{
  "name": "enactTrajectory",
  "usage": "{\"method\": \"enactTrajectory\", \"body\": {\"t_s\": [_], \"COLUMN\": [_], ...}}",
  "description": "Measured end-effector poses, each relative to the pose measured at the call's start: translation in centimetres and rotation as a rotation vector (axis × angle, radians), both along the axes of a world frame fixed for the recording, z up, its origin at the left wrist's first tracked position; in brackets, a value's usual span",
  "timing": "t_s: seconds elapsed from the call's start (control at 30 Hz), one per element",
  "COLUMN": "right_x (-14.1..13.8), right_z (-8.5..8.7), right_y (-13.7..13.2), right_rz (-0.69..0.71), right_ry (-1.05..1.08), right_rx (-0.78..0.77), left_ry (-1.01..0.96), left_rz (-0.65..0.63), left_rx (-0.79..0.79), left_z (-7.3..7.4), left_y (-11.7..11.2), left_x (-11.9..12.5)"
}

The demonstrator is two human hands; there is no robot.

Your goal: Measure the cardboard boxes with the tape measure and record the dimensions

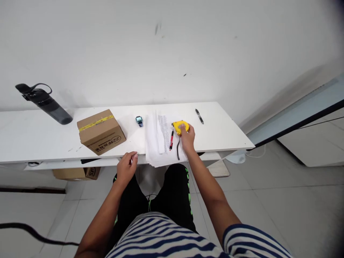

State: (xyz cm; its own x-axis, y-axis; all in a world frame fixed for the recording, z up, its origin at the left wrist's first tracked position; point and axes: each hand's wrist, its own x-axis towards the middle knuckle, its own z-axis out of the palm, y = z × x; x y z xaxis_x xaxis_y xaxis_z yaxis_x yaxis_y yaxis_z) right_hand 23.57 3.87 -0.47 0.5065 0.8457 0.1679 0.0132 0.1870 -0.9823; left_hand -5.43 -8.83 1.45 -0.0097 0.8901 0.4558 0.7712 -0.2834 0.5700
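My right hand (188,139) is closed around a yellow tape measure (180,126) over the right part of a stack of papers (154,143). A black wrist strap (177,150) hangs down from the tape measure's side. Just left of it, a red and black pen (171,139) lies on the papers. At the front edge of the white table (215,132), left of the papers, my left hand (127,167) rests with loosely curled fingers and nothing visible in them.
A cardboard box (102,132) with yellow tape stands on the left, beside a dark water bottle (51,105). Behind the papers' left side lies a smartwatch (139,121). Another pen (199,116) is at the back right. A second box (77,173) sits below the tabletop.
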Motion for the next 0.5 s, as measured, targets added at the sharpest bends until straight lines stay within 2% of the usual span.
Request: {"method": "enactTrajectory", "body": {"t_s": [0.03, 0.1, 0.2, 0.27, 0.33, 0.4, 0.5], "right_x": [0.1, 0.1, 0.0, 0.0, 0.0, 0.1, 0.1], "right_z": [-0.4, -1.0, -1.4, -1.4, -1.2, -1.1, -1.0], "right_y": [-0.3, -0.8, -0.9, -0.9, -0.9, -0.9, -0.8], "right_rz": [-0.037, -0.078, -0.077, -0.065, -0.050, -0.035, -0.032], "right_ry": [0.021, 0.079, 0.143, 0.125, 0.086, 0.071, 0.078], "right_rx": [-0.025, -0.050, -0.019, -0.010, -0.029, -0.048, -0.056], "left_ry": [-0.019, -0.037, 0.078, 0.155, 0.179, 0.189, 0.205], "left_rz": [-0.013, -0.044, -0.047, 0.014, 0.091, 0.162, 0.227], "left_rx": [-0.005, 0.001, 0.019, 0.000, -0.068, -0.140, -0.180], "left_z": [0.3, 1.1, 2.5, 2.9, 2.9, 2.4, 1.3], "left_y": [0.7, 3.5, 10.5, 15.2, 18.7, 20.5, 21.0], "left_x": [0.0, 0.4, 1.5, 1.9, 2.0, 1.9, 1.7]}}
